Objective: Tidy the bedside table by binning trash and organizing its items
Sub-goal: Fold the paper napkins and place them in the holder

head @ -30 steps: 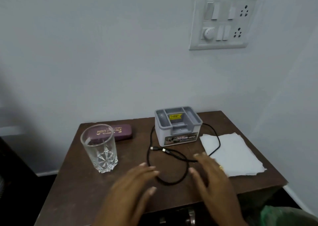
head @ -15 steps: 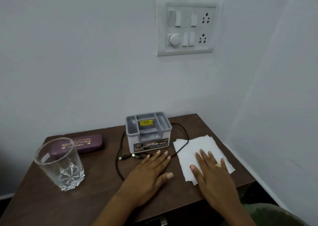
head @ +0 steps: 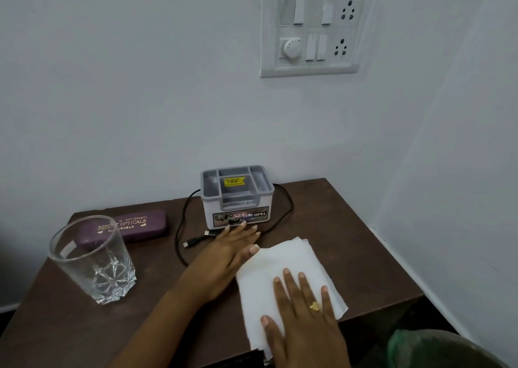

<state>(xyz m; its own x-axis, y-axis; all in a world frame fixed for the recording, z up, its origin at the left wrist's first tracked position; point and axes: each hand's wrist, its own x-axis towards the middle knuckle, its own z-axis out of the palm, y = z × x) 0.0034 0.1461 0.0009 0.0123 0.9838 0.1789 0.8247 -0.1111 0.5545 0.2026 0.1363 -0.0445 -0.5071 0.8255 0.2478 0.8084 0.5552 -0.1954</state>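
The right hand (head: 305,322) is lying palm down on the white paper napkin (head: 291,258). Its fingers (head: 287,282) are straight and slightly fanned apart, pressing flat on the sheet and gripping nothing. A gold ring (head: 315,306) is showing on one of them. The napkin is sitting at the front right of the brown worktop (head: 350,235), reaching its front edge.

The left hand (head: 224,255) is also resting palm down, its forearm angling in from the lower left. Its fingers (head: 242,231) are stretched out straight and close together. Their tips are touching the lower front of the grey organiser box (head: 238,199), and they are lying over the black cable (head: 193,241) that is looping round the box. Its thumb is meeting the napkin's left edge.

A clear glass (head: 92,261) is standing upright at the front left. A purple spectacle case (head: 134,226) is lying behind it near the wall. A bin with a green liner (head: 420,348) is showing at the lower right, below the worktop.
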